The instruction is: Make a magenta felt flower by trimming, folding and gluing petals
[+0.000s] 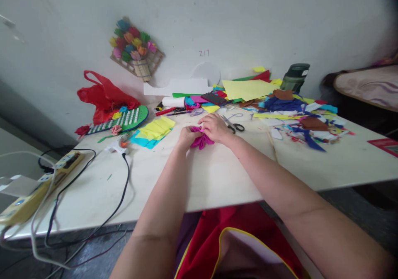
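A magenta paper flower (202, 141) with several petals lies low over the middle of the white table, between both hands. My left hand (187, 138) pinches its left side between thumb and fingers. From the right, my right hand (215, 127) is closed at the top of the flower, its fingertips pressed on the folds near the centre. Part of the flower is hidden under the fingers. Just beyond my right hand lie scissors (239, 127) with black handles. Left of the hands sits a stack of yellow paper sheets (156, 128) over blue paper sheets (146, 141).
A glue gun (120, 146) with a black cord lies left, near a power strip (40, 183). Behind stand a red plastic bag (101, 94) and a green decorated board (141, 114). Paper scraps (314, 125) and a dark green bottle (294, 78) occupy the right.
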A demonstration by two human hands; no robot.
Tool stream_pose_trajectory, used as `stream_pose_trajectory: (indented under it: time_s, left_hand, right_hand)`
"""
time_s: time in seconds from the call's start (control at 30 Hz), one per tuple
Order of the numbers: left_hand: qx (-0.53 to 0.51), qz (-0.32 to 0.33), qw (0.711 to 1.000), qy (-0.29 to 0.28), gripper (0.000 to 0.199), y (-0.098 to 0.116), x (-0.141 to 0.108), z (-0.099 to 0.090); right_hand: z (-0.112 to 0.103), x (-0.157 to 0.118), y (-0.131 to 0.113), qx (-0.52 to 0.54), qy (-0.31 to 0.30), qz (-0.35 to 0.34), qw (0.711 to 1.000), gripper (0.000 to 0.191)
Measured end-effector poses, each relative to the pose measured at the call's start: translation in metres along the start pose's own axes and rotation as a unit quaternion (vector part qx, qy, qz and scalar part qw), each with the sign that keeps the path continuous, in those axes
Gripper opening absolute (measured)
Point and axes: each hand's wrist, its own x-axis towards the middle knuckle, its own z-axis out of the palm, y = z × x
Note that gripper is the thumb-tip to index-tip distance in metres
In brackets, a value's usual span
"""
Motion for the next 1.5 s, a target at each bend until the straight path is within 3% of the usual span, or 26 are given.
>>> stream_pose_trajectory:
  time_s: [0.17,0.33,0.43,0.9,1.17,1.5]
  left_hand:
    - [0.015,0.011,1.0,-0.024,0.025,-0.001,0.001,0.0]
    - [0.022,0.004,0.998,-0.057,0.033,0.0,0.0,0.001]
    - [0.033,0.005,0.998,-0.056,0.033,-0.001,0.0,0.001]
    - [0.156,0.077,0.984,-0.029,0.026,0.0,0.003,0.002]
    - [0.07,0.056,0.996,-0.026,0.031,-0.003,0.004,0.003]
    - [-0.012,-0.005,1.0,-0.012,0.024,0.005,-0.002,0.003]
  right_hand:
    - [0.001,-0.001,0.009,0.056,0.007,0.072,0.996,0.011]
    - [-0.008,0.0,0.012,0.118,-0.042,0.161,0.979,0.014]
    - [-0.01,0.0,0.011,0.114,-0.06,0.174,0.976,0.014]
    - [0.0,-0.002,0.017,0.073,-0.053,0.158,0.983,0.013]
    - [0.004,-0.001,0.013,0.032,-0.014,0.121,0.992,0.014]
    - [-0.006,-0.001,0.001,-0.012,-0.003,-0.007,1.0,0.019]
